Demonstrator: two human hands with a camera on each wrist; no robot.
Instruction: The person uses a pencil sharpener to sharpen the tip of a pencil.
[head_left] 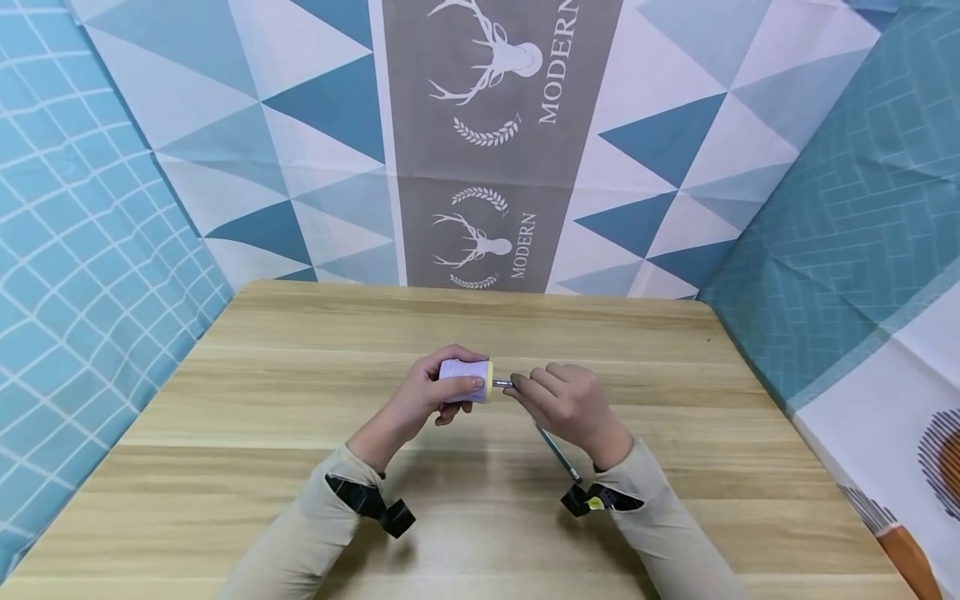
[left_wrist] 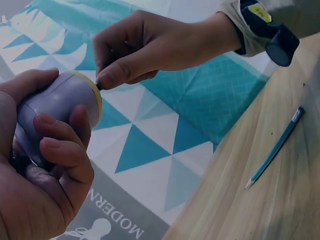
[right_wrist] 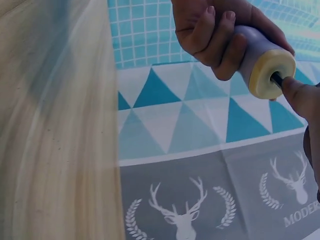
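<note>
My left hand [head_left: 416, 402] grips a lavender, barrel-shaped pencil sharpener [head_left: 461, 368] with a yellow rim, held sideways above the table. In the right wrist view the yellow end of the sharpener [right_wrist: 260, 80] has a round hole. A dark pencil [head_left: 502, 383] sticks into that hole, and my right hand [head_left: 568, 406] pinches it close to the rim. Most of this pencil is hidden by the fingers. A second pencil, teal with a pointed tip [left_wrist: 276, 150], lies on the table below my right hand.
The wood-grain table [head_left: 315, 350] spreads under both hands. Patterned cloth with triangles and deer heads [head_left: 472, 150] stands behind its far edge. Blue tile-patterned cloth [head_left: 82, 217] hangs on the left, teal cloth [head_left: 847, 217] on the right.
</note>
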